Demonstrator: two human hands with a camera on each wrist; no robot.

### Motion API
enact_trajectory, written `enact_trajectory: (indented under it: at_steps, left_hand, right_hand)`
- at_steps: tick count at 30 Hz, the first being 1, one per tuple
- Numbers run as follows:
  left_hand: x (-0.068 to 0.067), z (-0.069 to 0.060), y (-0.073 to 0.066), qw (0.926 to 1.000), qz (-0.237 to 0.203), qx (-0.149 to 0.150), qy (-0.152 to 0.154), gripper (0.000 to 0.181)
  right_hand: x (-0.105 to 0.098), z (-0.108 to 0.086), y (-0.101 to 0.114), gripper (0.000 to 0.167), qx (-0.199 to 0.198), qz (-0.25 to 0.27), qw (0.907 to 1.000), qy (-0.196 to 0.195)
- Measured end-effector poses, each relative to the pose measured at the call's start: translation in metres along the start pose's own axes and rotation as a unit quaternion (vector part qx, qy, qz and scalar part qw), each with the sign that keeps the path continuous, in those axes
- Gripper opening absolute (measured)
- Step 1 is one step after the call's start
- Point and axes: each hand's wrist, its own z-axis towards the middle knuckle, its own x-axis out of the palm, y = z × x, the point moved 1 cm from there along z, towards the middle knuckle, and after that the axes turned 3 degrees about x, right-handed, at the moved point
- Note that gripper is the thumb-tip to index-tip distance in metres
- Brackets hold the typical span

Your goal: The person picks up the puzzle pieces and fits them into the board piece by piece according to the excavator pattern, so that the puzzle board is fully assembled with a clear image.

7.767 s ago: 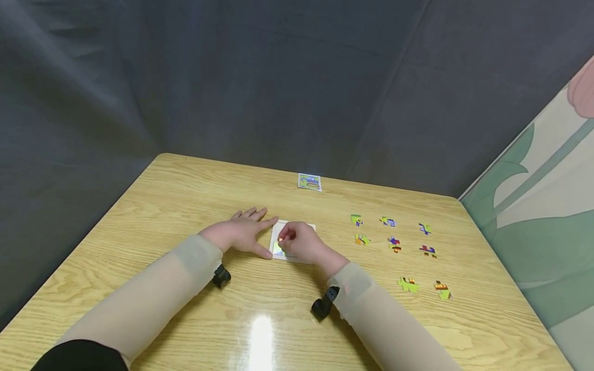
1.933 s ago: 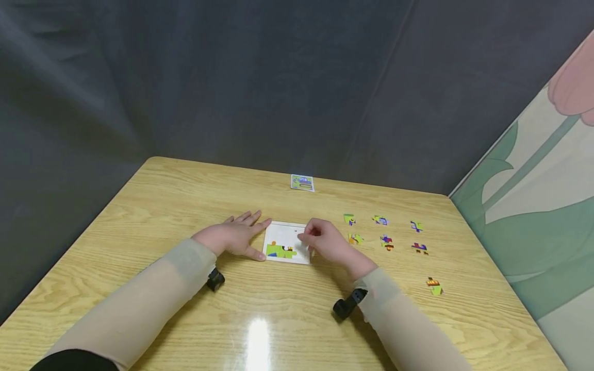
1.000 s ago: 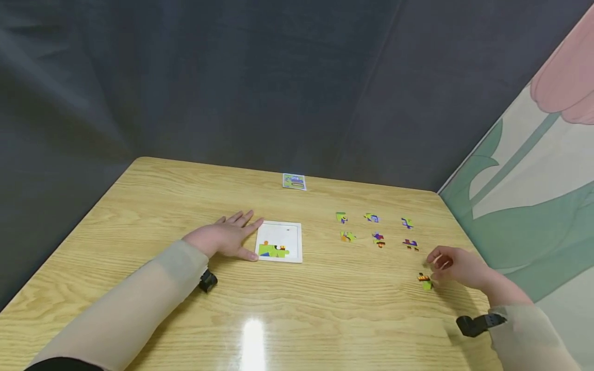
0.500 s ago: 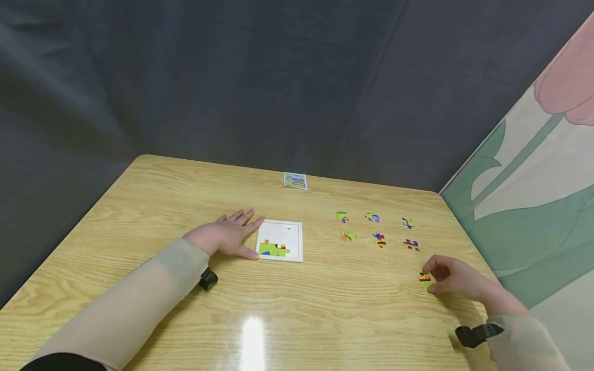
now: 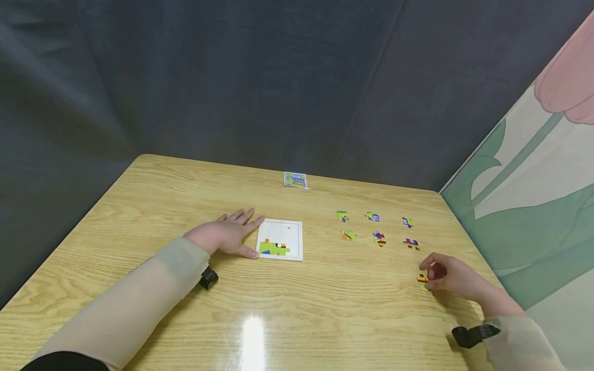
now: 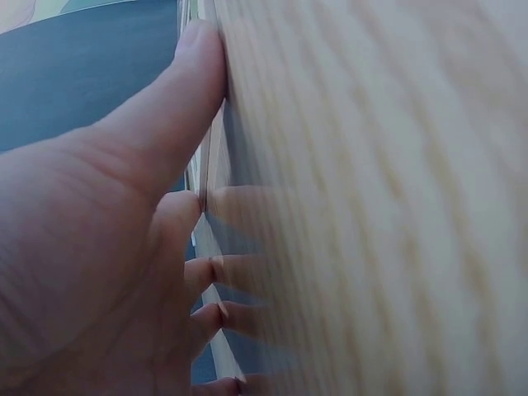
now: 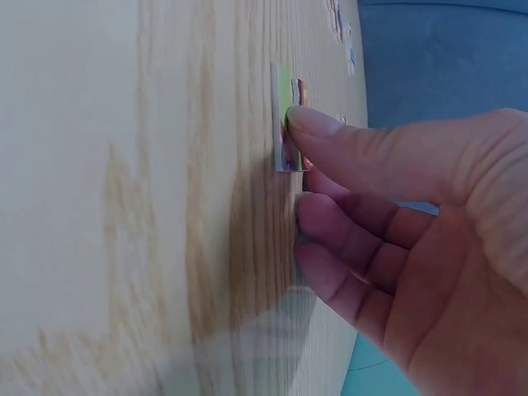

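My left hand (image 5: 227, 237) lies with fingers spread on the wood, its thumb and index finger touching the left side of a white puzzle tray (image 5: 298, 242). In the tray's lower left corner sit joined green puzzle pieces (image 5: 274, 249). At the right of the table, my right hand (image 5: 457, 278) pinches a green puzzle piece with an orange-red stripe (image 5: 423, 281). In the right wrist view the thumb presses on that puzzle piece (image 7: 282, 115), and the other fingers curl behind it. The left wrist view shows the thumb (image 6: 177, 103) along the tray's edge.
Several loose puzzle pieces (image 5: 348, 235) lie in two rows on the wooden table (image 5: 325, 309), between the tray and my right hand. A small picture card (image 5: 295, 180) lies near the far edge. A dark curtain (image 5: 260, 82) hangs behind, and a flowered panel (image 5: 533, 206) stands at the right.
My right hand has left the tray, where another green piece now lies, and gone right to the striped piece, which it has shifted slightly. My left hand stays at the tray.
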Motion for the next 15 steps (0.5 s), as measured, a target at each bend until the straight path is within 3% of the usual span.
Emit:
enact_trajectory:
  at_steps: [11,15]
  left_hand:
    - [0.0019,0.0006,0.0015,1.0,-0.002,-0.002,0.0,0.102]
    - [0.0021,0.0016,0.0017,1.0,-0.002,-0.002,0.001,0.102]
  right_hand:
    - [0.0021,-0.0002,0.0025,0.026,0.01,-0.01,0.9999,-0.003]
    - [0.0042,0.0055,0.0071,0.017,0.008,0.05,0.9987,0.009]
